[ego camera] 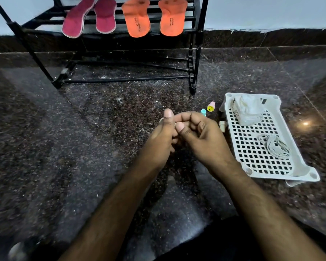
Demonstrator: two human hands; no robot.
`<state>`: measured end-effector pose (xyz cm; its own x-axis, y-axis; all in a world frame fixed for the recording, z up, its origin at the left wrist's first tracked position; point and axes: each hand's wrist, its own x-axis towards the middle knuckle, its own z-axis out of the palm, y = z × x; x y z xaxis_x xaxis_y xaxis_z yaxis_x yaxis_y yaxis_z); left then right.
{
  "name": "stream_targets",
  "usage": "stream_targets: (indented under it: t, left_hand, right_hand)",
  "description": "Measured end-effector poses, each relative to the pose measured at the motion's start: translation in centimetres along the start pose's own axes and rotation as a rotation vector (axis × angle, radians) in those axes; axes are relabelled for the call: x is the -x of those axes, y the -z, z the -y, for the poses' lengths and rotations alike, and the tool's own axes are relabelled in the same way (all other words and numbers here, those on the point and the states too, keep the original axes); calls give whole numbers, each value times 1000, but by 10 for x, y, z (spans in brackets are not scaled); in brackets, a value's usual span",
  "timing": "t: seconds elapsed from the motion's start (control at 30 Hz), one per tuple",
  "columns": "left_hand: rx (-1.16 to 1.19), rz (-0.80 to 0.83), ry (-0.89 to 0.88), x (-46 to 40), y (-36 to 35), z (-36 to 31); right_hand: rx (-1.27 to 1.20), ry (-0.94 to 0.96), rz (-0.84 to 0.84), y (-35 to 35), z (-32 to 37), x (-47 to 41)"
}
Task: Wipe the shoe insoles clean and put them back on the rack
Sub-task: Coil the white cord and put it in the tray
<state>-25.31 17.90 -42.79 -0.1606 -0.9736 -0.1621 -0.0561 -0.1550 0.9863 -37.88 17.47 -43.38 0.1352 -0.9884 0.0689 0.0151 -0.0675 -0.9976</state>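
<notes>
Both hands met low over the floor, left hand and right hand curled together; whether they pinched anything could not be told. Well beyond the fingers, pink insoles and orange insoles lay on the rack; probably light and bendy, best pinched at the heel.

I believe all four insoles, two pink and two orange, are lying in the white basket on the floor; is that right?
Not quite. The head view shows the two pink insoles and two orange insoles lying on the black rack, not in the white basket, which stands on the floor.
</notes>
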Motion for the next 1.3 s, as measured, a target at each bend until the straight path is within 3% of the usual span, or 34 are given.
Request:
stream_targets:
  t: [0.1, 0.2, 0.3, 0.6, 0.93, 1.1, 1.3]
  left_hand:
    - [400, -82, 2, -2, -1, -5]
    - [772, -56, -26, -5, 10, -7]
    - [942, 12, -23, -4, 18, -10]
    - [992, 40, -16, -4, 24, -10]
    - [1100, 145, 1, -2, 18, -5]
    - [1002, 93, 17, -3, 14, -1]
    - [923, 34, 44, -4, 8, 2]
  right_hand:
    - [-16, -19, 22, -4, -2, 0]
    - [13, -111, 40, -3, -4, 1]
    - [29, -222, 37, -2, -4, 2]
    - [-20, -206, 136, 5, 0, 4]
    - [-314, -217, 51, -2, -5, 4]
    - [-176, -234, 24, 0, -9, 5]
    - [-81, -222, 157, 6, -2, 11]
